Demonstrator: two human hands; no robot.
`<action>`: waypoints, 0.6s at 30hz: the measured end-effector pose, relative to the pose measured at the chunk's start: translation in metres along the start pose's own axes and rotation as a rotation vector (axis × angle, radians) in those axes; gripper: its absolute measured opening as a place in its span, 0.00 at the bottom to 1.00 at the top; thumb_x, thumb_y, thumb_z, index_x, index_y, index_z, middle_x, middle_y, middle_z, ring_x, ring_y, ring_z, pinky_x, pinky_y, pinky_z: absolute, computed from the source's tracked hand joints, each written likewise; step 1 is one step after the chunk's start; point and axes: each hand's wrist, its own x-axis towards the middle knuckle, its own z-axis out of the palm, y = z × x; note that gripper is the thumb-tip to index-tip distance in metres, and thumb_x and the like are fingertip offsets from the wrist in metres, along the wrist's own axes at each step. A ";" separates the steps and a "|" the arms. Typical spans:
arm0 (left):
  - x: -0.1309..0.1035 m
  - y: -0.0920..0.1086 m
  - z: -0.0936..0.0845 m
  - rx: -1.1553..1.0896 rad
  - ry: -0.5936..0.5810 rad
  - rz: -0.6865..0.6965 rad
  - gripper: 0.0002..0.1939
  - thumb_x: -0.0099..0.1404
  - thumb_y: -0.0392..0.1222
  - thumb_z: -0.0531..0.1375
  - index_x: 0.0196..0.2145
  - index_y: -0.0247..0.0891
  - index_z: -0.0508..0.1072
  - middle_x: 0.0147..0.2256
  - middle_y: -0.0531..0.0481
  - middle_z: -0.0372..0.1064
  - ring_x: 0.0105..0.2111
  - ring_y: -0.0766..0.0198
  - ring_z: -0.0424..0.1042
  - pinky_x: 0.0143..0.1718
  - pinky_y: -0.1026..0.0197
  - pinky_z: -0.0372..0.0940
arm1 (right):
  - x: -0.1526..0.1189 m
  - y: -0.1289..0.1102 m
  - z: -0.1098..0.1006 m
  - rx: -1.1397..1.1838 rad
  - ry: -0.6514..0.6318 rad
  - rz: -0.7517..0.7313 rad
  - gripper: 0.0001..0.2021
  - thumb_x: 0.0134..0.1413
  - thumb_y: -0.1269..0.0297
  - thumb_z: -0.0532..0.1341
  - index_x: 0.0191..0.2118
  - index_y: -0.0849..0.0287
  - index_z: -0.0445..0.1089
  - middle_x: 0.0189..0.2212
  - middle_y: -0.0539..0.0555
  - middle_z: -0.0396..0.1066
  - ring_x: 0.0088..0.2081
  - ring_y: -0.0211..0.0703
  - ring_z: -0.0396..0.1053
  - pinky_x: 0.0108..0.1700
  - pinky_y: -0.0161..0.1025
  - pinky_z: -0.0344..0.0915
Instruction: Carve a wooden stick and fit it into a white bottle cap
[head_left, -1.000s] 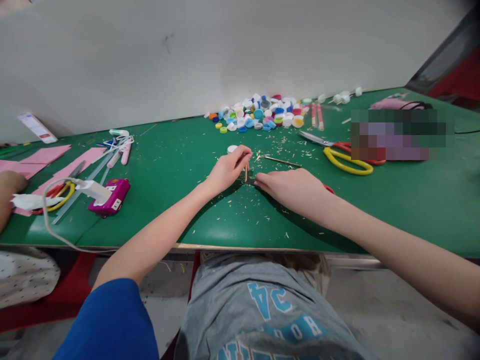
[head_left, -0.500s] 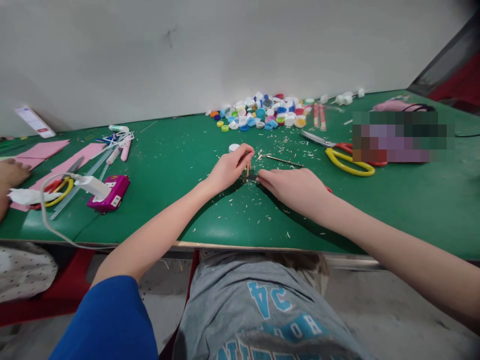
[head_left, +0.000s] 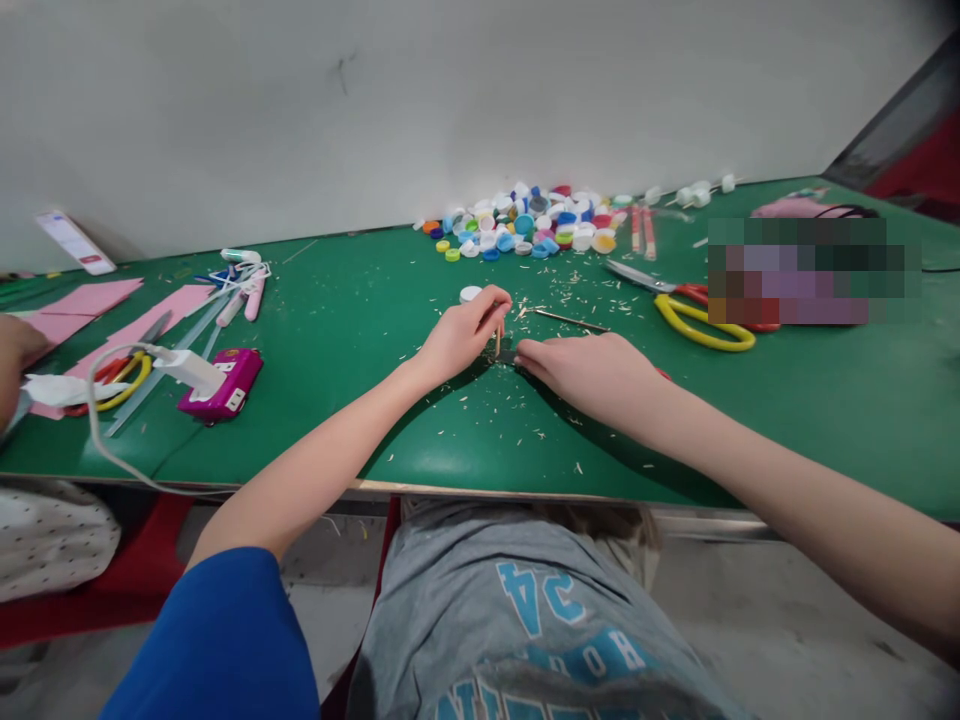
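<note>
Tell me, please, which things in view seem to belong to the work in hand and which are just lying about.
Apparently in the work:
light stick, in the left hand
dark flat tool, in the right hand
pale shavings

Apparently just lying about:
bottle caps
larger scissors
pink paper
magenta power block

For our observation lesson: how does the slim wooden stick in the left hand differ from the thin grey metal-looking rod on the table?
The stick is pale tan; the rod is dark grey. The left hand holds the stick, while the rod lies on the green table. The stick appears nearly upright; the rod runs mostly sideways. Both are slender.
</note>
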 end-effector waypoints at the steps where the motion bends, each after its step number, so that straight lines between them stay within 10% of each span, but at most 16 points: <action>1: 0.000 0.000 0.000 -0.001 0.000 -0.002 0.09 0.73 0.44 0.49 0.42 0.38 0.66 0.29 0.53 0.71 0.28 0.71 0.70 0.36 0.66 0.64 | 0.000 0.000 0.000 0.000 0.003 -0.002 0.19 0.70 0.57 0.41 0.44 0.56 0.67 0.35 0.55 0.76 0.31 0.42 0.71 0.28 0.38 0.46; 18: 0.000 -0.002 0.001 -0.002 -0.014 -0.015 0.09 0.73 0.44 0.49 0.43 0.39 0.66 0.29 0.54 0.72 0.28 0.71 0.69 0.36 0.66 0.63 | 0.001 0.006 0.006 0.092 0.030 0.019 0.20 0.70 0.54 0.40 0.44 0.54 0.66 0.33 0.53 0.75 0.28 0.41 0.68 0.27 0.37 0.45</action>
